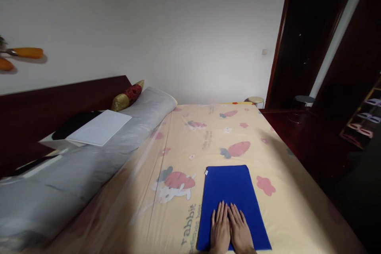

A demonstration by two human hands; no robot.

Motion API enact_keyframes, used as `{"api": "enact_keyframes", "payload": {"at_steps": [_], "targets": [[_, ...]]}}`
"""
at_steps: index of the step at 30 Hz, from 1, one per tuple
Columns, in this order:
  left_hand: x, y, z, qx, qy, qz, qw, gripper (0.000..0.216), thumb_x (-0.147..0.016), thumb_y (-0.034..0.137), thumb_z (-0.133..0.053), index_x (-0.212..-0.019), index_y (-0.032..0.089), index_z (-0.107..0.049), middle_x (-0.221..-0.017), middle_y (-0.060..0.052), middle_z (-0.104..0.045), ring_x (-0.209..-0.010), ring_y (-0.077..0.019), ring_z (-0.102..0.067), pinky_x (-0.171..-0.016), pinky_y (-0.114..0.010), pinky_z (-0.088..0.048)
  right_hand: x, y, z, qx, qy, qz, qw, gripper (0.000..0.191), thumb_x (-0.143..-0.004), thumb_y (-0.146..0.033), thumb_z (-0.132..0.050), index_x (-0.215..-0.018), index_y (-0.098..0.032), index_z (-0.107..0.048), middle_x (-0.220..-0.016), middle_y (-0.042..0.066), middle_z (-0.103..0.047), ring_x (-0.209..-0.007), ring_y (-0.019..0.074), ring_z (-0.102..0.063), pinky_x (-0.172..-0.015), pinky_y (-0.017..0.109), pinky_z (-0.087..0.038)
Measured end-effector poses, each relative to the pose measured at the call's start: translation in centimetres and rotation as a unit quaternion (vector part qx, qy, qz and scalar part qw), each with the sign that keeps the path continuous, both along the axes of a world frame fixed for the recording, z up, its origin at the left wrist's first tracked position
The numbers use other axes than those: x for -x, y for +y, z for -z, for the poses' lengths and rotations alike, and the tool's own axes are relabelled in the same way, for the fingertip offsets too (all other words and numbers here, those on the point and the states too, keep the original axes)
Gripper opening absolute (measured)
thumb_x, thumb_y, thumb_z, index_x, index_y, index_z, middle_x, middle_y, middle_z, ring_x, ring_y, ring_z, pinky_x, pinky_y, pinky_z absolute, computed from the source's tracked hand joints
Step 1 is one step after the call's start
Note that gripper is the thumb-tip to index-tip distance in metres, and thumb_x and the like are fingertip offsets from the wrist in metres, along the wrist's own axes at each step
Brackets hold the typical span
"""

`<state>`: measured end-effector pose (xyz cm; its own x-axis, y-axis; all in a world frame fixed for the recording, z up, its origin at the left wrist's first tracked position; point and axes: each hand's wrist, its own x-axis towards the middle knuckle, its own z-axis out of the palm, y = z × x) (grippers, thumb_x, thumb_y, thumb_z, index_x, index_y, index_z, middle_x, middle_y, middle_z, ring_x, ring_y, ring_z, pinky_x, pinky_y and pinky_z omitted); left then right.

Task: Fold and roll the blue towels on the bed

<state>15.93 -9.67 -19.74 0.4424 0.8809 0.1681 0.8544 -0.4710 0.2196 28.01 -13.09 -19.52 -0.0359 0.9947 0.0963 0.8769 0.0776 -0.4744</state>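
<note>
On the bed (181, 158), at the near side: blue cloth (228, 184) laid out flat, roughly rectangular. Left hand (220, 228) and right hand (240, 230) side by side on its near half, backs up, inner edges meeting or nearly so. Fingers of both hands straight, mostly close together, pointing toward the cloth's far edge; laid on the fabric, pinching nothing. Undersides hidden; cannot tell how hard pressed.

Step in hand, by judgement: flattening or smoothing of the cloth, apparently well along, with no clear fold to note. For any further sweep: level palms, light even pressure, little drag against the sheet beneath. For any lift: fingers worked under an edge or corner first, this pose giving no grip.

Writing: dark "rabbit" lettering (189, 225) printed on the bedding, just left of the cloth and running lengthwise. Second line close by, against the cloth's left edge; not safely legible. More print farther up, too blurred to read. Small white tag (206, 172) at the cloth's far left corner; marks, if any, too small. No brand to be made out.

Off to the left: grey bolster-like roll (139, 123), white panel (99, 127) resting partly on it, red-and-gold cushion (127, 96) beyond.
</note>
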Motion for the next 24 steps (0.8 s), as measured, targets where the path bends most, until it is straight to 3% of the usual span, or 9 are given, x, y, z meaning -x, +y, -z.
{"api": "enact_keyframes", "payload": {"at_steps": [7, 16, 24], "targets": [[0.1, 0.0, -0.3, 0.005, 0.02, 0.004, 1.0, 0.065, -0.086, 0.015, -0.032, -0.144, 0.03, -0.006, -0.154, 0.0, -0.026, -0.14, -0.0212, -0.03, -0.113, -0.048, -0.035, -0.4, -0.1, 1.0, -0.014, -0.02, -0.006, 1.0, 0.05, -0.096, -0.035, -0.026, -0.145, -0.028, -0.02, -0.152, 0.001, -0.023, -0.14, 0.0223, -0.025, -0.116, 0.046, -0.027], [0.1, 0.0, -0.1, -0.006, 0.031, -0.002, 1.0, 0.064, -0.087, 0.018, -0.034, -0.145, 0.03, -0.009, -0.153, 0.001, -0.03, -0.139, -0.0215, -0.033, -0.113, -0.046, -0.035, -0.4, -0.1, 1.3, -0.022, -0.032, -0.006, 0.999, 0.049, -0.096, -0.033, -0.027, -0.144, -0.028, -0.018, -0.152, 0.001, -0.023, -0.14, 0.0225, -0.025, -0.115, 0.046, -0.028], [0.0, 0.0, 0.7, -0.078, 0.04, 0.009, 0.996, 0.061, -0.09, 0.018, -0.03, -0.145, 0.026, -0.006, -0.152, -0.002, -0.033, -0.138, -0.0182, -0.035, -0.11, -0.044, -0.037, 0.1, -0.1, 1.0, -0.022, -0.056, 0.002, 0.998, 0.049, -0.097, -0.038, -0.024, -0.144, -0.028, -0.018, -0.152, 0.0, -0.022, -0.141, 0.0205, -0.024, -0.116, 0.044, -0.028]]}}
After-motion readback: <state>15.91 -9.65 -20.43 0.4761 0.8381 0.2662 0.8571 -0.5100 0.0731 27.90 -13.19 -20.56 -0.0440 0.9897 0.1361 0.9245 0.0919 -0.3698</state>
